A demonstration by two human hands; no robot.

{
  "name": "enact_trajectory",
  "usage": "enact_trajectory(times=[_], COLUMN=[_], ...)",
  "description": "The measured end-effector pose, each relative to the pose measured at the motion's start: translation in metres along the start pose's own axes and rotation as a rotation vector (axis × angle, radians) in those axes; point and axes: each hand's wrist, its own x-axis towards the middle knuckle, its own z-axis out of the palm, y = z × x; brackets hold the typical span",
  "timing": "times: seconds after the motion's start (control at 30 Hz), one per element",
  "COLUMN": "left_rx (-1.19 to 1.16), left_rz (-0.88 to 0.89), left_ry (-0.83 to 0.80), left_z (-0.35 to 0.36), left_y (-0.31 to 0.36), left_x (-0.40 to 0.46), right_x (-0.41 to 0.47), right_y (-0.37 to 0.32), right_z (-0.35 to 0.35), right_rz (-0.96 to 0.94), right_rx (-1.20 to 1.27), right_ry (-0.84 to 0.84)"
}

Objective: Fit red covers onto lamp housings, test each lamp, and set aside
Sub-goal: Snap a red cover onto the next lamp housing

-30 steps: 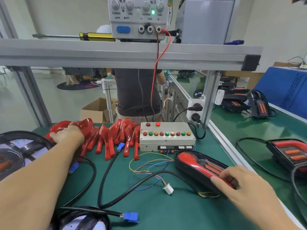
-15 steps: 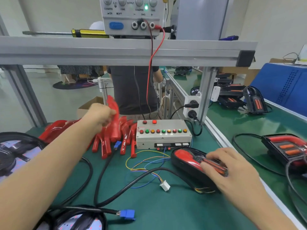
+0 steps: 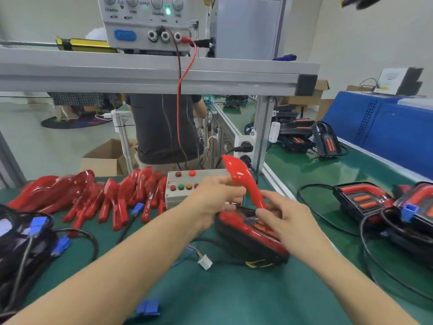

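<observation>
The left hand grips a red cover around its middle and holds it upright, a little tilted, with the wide rounded end at the top. The narrow lower end of the cover meets the lamp housing, which lies on the green table in front of the grey button box. The right hand is at this same lower end — its fingers are curled and seem to pinch the tip of the cover against the housing, but the picture is blurred there and I cannot tell the exact contact. The housing is black at the sides, with a red part already on it. To the left lies a row of more red covers, near the box. On the right side of the table stand other lamps with black cables — well apart from the hands.
</observation>
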Motion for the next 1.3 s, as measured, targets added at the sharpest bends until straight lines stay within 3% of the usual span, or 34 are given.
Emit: enact_trajectory(times=[0.1,0.17,0.27,0.4,0.63,1.0,1.3], left_rx=[0.439,0.559,0.430,0.073,-0.167,-0.269,-0.019], left_rz=[-0.102,-0.287,-0.438,-0.435,-0.387,-0.210,-0.131], left_ry=[0.179,0.137,0.027,0.067,0.073,0.019,0.025], left_z=[-0.018,-0.026,-0.025,-0.020,-0.018,0.000,0.001], left_y=[-0.009,-0.020,-0.038,-0.051,-0.048,-0.032,-0.024], left_x=[0.014,0.016,0.023,0.033,0.029,0.019,0.027], right_x=[0.010,0.014,0.018,0.014,-0.002,-0.033,-0.040], right_y=[0.020,0.029,0.036,0.046,0.045,0.031,0.025], right_z=[-0.014,-0.020,-0.018,-0.014,-0.022,-0.043,-0.036], right_rz=[0.063,0.091,0.086,0.071,0.002,-0.103,-0.106], right_rx=[-0.188,-0.356,-0.525,-0.610,-0.558,-0.581,-0.471], right_ry=[-0.016,-0.059,-0.107,-0.144,-0.139,-0.027,-0.100])
